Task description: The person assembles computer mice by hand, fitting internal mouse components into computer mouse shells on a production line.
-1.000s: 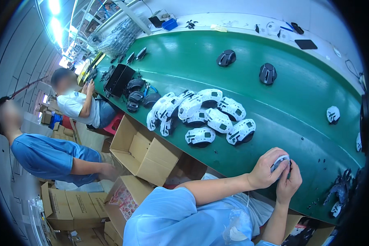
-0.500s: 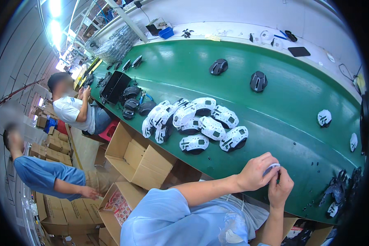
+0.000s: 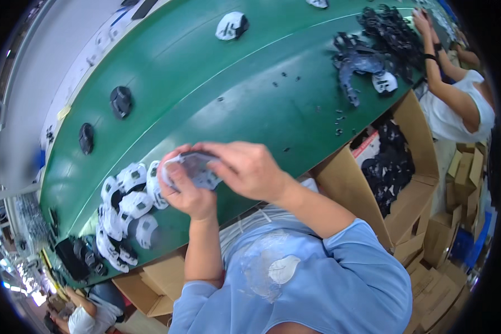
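Between my hands is a white computer mouse shell [image 3: 197, 165], tilted so its hollow inner side shows in part. My left hand [image 3: 188, 195] grips its left and near edge with the thumb across it. From the right, my right hand [image 3: 244, 167] has its fingers along the far rim and its thumb by the near side. Fingers hide much of the shell. Just left of my left hand lies a cluster of white mouse shells with black parts [image 3: 134, 205] on the green table [image 3: 206, 119].
Two dark mice [image 3: 120, 102] lie at the far left; a white-and-black shell [image 3: 231, 26] lies farther back. Black plastic parts [image 3: 367, 55] are heaped at the right, near a co-worker's arm [image 3: 448, 92]. Tiny black pieces dot the table. An open carton [image 3: 384, 222] of black parts stands below.
The view has swung to the right, bringing the carton and right-hand co-worker into sight. The shell in my hands is turned and shows more of its inside; my fingers have shifted around it.
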Demonstrator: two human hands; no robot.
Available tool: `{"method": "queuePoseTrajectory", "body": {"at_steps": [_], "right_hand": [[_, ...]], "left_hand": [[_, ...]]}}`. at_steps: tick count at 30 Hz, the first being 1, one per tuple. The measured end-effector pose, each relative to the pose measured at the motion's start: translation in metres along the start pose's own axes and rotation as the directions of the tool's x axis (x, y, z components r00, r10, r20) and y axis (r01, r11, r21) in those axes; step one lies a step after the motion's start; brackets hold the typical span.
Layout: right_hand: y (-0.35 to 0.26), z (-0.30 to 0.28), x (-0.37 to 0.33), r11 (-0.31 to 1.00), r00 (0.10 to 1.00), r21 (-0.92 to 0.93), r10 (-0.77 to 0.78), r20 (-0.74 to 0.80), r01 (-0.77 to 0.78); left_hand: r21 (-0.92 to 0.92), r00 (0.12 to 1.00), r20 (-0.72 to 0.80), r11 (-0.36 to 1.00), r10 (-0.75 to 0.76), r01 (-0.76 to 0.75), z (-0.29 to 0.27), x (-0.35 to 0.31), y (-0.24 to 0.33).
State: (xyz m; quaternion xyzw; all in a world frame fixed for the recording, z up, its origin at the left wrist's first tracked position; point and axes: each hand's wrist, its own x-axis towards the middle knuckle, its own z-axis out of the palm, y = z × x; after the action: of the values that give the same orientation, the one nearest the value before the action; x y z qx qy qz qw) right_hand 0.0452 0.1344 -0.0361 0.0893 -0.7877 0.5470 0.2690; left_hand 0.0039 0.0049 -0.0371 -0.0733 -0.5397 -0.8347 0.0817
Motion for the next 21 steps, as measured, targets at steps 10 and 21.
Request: {"method": "queuePoseTrajectory", "body": {"at_steps": [10, 21], "right_hand": [[0.004, -0.031, -0.013, 0.964, 1.0, -0.263, 0.025, 0.003, -0.023], [0.021, -0.173, -0.033, 0.721, 0.939, -0.649, 0.005, -0.343, -0.241]], "left_hand": [[-0.116, 1.0, -0.015, 0.993, 0.027, -0.029, 0.034, -0.027, -0.01], [0.424, 0.442, 0.897, 0.301, -0.011, -0.854, 0.044, 0.056, -0.03]]}}
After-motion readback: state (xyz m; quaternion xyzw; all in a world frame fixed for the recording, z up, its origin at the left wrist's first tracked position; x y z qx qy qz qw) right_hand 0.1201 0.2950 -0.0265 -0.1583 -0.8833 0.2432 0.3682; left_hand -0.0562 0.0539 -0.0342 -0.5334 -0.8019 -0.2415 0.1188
